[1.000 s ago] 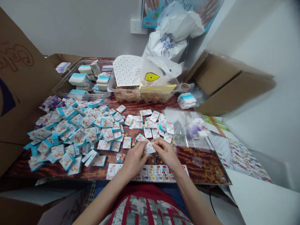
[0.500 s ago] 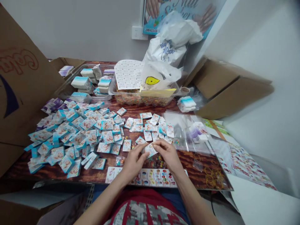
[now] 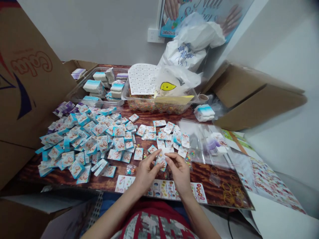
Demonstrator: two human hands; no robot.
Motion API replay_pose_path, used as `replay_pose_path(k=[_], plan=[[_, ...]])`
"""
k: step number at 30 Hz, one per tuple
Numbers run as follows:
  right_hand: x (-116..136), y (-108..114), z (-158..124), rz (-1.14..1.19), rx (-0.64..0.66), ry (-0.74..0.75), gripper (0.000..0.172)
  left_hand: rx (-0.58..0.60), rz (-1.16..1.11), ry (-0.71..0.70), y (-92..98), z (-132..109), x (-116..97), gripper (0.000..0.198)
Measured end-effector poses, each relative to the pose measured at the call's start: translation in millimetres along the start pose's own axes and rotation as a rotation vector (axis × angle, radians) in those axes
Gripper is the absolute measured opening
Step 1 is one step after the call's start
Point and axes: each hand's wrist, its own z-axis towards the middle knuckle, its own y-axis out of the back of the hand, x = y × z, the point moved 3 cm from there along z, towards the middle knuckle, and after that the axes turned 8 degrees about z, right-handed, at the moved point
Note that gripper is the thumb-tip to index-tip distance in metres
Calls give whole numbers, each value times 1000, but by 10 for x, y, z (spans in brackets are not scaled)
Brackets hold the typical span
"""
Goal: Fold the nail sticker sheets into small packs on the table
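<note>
Head view: left grip [image 3: 147,173] and right grip [image 3: 179,174] remain closed on a small hand-print card [image 3: 161,162], pinched above the wooden counter [image 3: 204,176]; no release observed, though finger contact is partly hidden. Printed sheet [image 3: 164,190] lies just nearer the body; scattered cards [image 3: 84,142] lie left of the grips.

Wall ahead of me: a white wall socket [image 3: 155,35] sits beside a nail-sticker poster [image 3: 174,20], with a white plastic bag [image 3: 189,46] slumped against the poster.
My left: a cardboard box flap [image 3: 30,66] with red lettering stands beside the table.
My right: an open cardboard box [image 3: 256,99] sits tilted above a printed sticker sheet [image 3: 274,186].
Tabletop: gold rubber bands [image 3: 230,194] lie on the wood-grain table [image 3: 209,179], near its front right corner.
</note>
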Motion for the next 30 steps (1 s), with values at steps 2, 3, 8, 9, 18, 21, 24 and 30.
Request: replay_pose_path(k=[2,3,8,9,18,21,24,30], plan=[[-16,26,12,-16,27,-3,13,-37,142,-75,47,8,-2,41],[-28,39,16,-22,33,-5,12,-36,178,-90,58,11,4,37],[-92,41,7,-53,93,-41,14,60,140,-62,47,23,66,25],[-101,37,2,-35,88,-57,13,63,124,-56,47,24,74,25],[39,37,-9,-63,242,-98,16,-30,93,11,72,-3,99,39],[88,36,2,-64,265,-86,18,-1,119,12,73,-27,107,42],[58,32,18,-20,211,-154,22,43,124,0,80,-51,116,44],[20,35,19,139,107,-301,27,130,-18,-4,91,-93,107,47]])
